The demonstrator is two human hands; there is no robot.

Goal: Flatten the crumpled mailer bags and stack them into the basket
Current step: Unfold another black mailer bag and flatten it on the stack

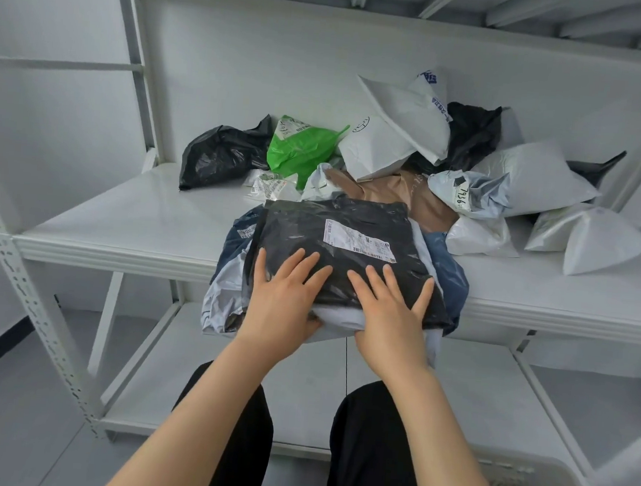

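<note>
Shelving (121,223) holds crumpled mailers (413,162) at the back and a flattened stack (222,304) overhanging its front edge, black bag (334,240) topmost. Basket (530,485) sits low right, well apart. Left hand (283,301) and right hand (390,313) press flat on the black bag, fingers straight.

White shelf (121,219) bears crumpled mailer bags (527,174), perhaps a dozen.
</note>
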